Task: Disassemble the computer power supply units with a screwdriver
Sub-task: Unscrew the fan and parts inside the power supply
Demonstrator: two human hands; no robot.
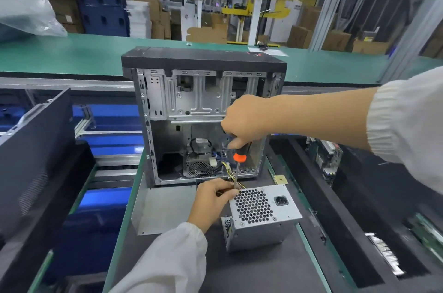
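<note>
Screwdriver [238,156] upright in right hand [247,120], fingers wrapped on handle — tip down at PSU [261,216] top-left corner. Left hand [213,193] pinches there; PSU on surface, before case [203,115].

Silver power supply unit [260,214] lies on the dark work mat [251,271] near its right edge, honeycomb fan grille and black socket facing up, with the orange-collared, black-handled screwdriver [238,161] standing near-vertical, tip at its far-left corner.

bright, even indoor light gave soft shadows; frame edges bowed with wide-angle distortion, and the background looked slightly soft.
</note>
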